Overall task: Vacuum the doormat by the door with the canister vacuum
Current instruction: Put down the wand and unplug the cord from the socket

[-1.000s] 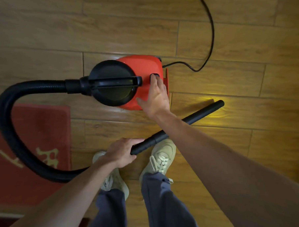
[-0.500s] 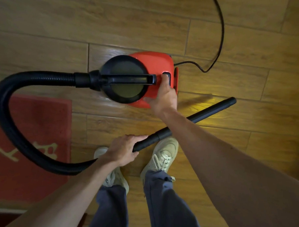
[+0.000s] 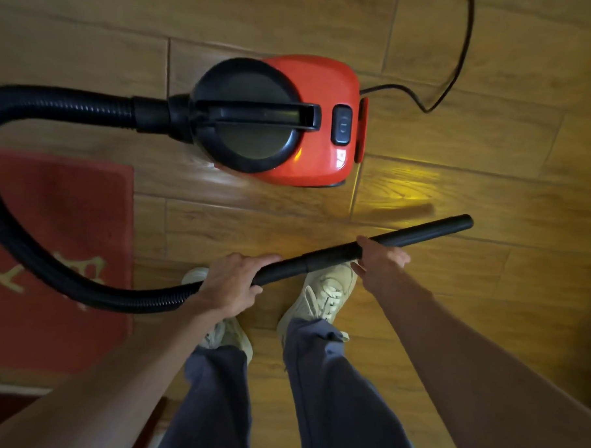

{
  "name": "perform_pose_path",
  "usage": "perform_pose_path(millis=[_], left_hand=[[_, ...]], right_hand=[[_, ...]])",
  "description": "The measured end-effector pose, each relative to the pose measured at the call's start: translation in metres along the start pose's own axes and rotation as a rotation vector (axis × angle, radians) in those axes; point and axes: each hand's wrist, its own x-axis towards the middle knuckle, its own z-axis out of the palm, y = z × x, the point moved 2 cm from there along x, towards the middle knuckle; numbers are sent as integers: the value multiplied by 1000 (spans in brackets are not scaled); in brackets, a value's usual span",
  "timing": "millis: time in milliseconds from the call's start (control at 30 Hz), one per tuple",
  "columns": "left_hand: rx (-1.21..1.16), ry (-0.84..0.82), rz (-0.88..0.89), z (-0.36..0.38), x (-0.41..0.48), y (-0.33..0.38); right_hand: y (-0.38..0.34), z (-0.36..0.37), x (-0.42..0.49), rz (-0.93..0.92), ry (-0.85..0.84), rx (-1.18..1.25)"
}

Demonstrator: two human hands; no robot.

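The red canister vacuum (image 3: 327,89) with a black lid and handle stands on the wood floor ahead of my feet, its black switch (image 3: 341,129) uncovered. A ribbed black hose (image 3: 23,232) loops left from it and round to the black wand (image 3: 419,234). My left hand (image 3: 232,283) grips the wand's near end where the hose joins. My right hand (image 3: 380,263) holds the wand further along, and the open tip points right. The red doormat (image 3: 49,247) with pale lettering lies at the left, partly under the hose.
A black power cord (image 3: 456,71) runs from the vacuum's right side up and out of view. My two feet in pale sneakers (image 3: 325,294) stand just below the wand. A pale threshold strip (image 3: 9,389) edges the mat at the lower left.
My right hand has left the vacuum's switch and come back to grasp the wand. My left hand keeps its hold on the wand's near end.
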Motion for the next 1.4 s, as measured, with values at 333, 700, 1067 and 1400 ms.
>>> perform_pose_path(millis=[333,700,1067,1400], left_hand=[[-10,55,-18,14,32,-10],[213,158,-23,45,86,-25],[159,92,-59,5,40,-4],[268,93,-101,-57,-108,11]], right_hand=[[-1,19,43,120,-240,38],[-7,41,80,-60,-218,-185],[9,11,-3,-913,-341,-1243],[28,-34,-156,-1146,-441,-1461]])
